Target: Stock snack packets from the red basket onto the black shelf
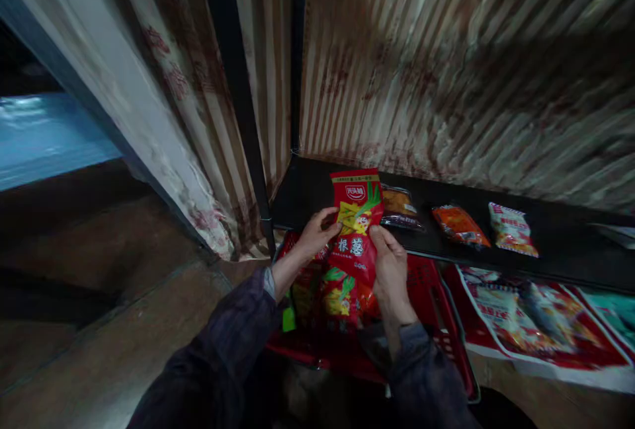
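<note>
A red snack bag [354,217] with yellow and green pictures is held upright between my hands, above a red basket [436,303]. My left hand [317,234] pinches its left edge, thumb and fingers at the side. Around the lower right edge of the bag, my right hand [390,260] is closed. Similar red bags [340,300] lie in the basket below, partly covered by the held bag and my arms.
A dark shelf [307,191] carries a brown package [399,207], an orange package [460,224] and a white-pink bag [512,229]. Striped curtains [387,72] hang behind; a dark post [238,85] stands left. More packaged goods [536,316] sit low at right.
</note>
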`<state>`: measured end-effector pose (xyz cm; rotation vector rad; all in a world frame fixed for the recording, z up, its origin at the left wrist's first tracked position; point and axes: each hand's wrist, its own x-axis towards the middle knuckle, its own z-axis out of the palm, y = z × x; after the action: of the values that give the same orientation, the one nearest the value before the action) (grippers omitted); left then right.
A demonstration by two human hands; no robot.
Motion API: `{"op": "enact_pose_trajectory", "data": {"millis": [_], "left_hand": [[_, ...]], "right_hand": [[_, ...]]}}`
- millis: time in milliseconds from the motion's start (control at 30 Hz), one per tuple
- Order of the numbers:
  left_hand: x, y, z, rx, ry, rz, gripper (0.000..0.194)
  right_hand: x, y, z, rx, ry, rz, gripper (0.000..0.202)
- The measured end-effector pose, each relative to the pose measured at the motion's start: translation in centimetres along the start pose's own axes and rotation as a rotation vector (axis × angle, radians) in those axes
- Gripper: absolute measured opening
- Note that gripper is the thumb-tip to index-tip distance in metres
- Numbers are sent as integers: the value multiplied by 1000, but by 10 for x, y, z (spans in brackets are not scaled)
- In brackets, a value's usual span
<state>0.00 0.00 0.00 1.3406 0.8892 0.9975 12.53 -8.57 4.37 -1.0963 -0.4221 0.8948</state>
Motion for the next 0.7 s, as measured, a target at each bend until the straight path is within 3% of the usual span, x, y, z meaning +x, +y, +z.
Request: {"op": "enact_pose_trajectory", "data": {"millis": [133,367,600,700], "left_hand": [[-4,8,4,-49,-13,28,44],[-13,22,7,-508,-219,-75,51],[-18,27,8,-569,-242,-82,47],[-19,24,12,-581,-134,-153,45]], "right_hand": [[-2,1,2,-131,-81,-103,35],[-6,12,7,-499,-197,-432,28],[-10,25,10,-871,-274,-654,28],[-10,30,9,-1027,-304,-691,30]]}}
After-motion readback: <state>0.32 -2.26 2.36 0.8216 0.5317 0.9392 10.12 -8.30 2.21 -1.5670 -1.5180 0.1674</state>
